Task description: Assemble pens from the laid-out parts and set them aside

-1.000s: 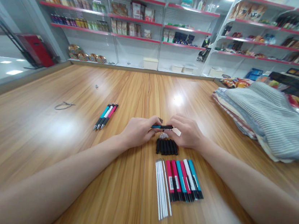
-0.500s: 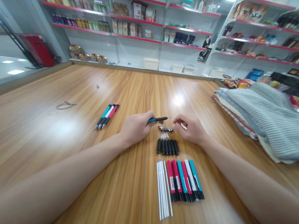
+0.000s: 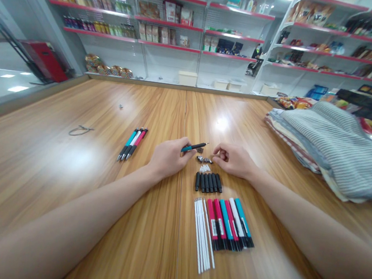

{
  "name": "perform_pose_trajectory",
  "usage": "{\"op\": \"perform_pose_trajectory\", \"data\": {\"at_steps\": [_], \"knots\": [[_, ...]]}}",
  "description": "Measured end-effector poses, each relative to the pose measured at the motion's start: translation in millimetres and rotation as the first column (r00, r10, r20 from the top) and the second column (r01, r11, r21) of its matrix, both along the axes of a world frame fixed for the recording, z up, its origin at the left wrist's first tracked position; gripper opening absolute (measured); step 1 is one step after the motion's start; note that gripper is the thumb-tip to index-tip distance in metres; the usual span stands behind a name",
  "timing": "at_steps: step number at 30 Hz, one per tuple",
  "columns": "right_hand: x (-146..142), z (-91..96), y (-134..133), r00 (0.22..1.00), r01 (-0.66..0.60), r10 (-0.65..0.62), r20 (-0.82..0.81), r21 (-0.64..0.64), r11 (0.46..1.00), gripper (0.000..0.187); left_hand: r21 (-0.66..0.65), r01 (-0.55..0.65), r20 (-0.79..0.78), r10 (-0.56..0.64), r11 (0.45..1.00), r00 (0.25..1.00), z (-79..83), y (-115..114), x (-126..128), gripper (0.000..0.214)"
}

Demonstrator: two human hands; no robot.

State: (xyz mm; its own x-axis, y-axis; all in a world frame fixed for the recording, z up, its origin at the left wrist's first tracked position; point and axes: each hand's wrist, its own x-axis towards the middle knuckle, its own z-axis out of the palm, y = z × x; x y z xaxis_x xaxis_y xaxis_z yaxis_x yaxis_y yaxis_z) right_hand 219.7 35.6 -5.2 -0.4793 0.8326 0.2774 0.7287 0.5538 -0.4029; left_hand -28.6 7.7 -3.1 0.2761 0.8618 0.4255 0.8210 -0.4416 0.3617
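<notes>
My left hand [image 3: 170,155] is closed around a teal pen body with a black grip [image 3: 194,147], its thin tip pointing right and slightly up. Just right of that tip is my right hand [image 3: 234,159], fingers curled and pinched; whatever they hold is hidden or too small to name. Below the hands lie small dark springs [image 3: 200,150], silver cone tips [image 3: 204,159], small white plastic pieces [image 3: 205,168] and a row of black grips [image 3: 209,183]. Closer to me are white ink refills [image 3: 201,238] beside pink, teal and white pen barrels [image 3: 230,224].
Several whole pens [image 3: 132,144] lie left of my left hand. A thin grey loop [image 3: 80,130] and a tiny object [image 3: 121,106] are farther left. Folded striped cloths [image 3: 334,148] cover the table's right side. Stocked shelves [image 3: 168,21] stand behind the wooden table [image 3: 145,252].
My right hand has turned and its fingers have curled in, so the small white piece seen in it before no longer shows. The pen in my left hand has tilted slightly, tip higher.
</notes>
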Motion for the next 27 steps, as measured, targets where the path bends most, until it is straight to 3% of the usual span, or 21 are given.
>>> {"op": "perform_pose_trajectory", "data": {"at_steps": [10, 14, 22, 27], "knots": [[-3.4, 0.1, 3.9, 0.953, 0.175, -0.191, 0.235, 0.089, 0.981, 0.015, -0.01, 0.058, -0.013, -0.058, 0.998, 0.998, 2.5, -1.5, 2.0, 0.036], [-2.7, 0.3, 1.8, 0.944, 0.14, -0.17, 0.283, 0.122, 0.983, 0.013, -0.013, 0.062, -0.033, -0.062, 0.998, 0.998, 2.4, -1.7, 2.1, 0.039], [-1.0, -1.7, 3.4, 0.956, 0.103, -0.137, 0.258, 0.139, 0.985, 0.011, -0.002, 0.073, -0.041, -0.073, 0.997, 0.997, 0.7, -1.0, 1.8, 0.04], [-6.5, -4.3, 2.3, 0.987, 0.077, -0.1, 0.129, 0.176, 0.981, 0.025, 0.011, 0.078, -0.041, -0.077, 0.997, 0.996, 1.4, -1.3, 2.2, 0.038]]}}
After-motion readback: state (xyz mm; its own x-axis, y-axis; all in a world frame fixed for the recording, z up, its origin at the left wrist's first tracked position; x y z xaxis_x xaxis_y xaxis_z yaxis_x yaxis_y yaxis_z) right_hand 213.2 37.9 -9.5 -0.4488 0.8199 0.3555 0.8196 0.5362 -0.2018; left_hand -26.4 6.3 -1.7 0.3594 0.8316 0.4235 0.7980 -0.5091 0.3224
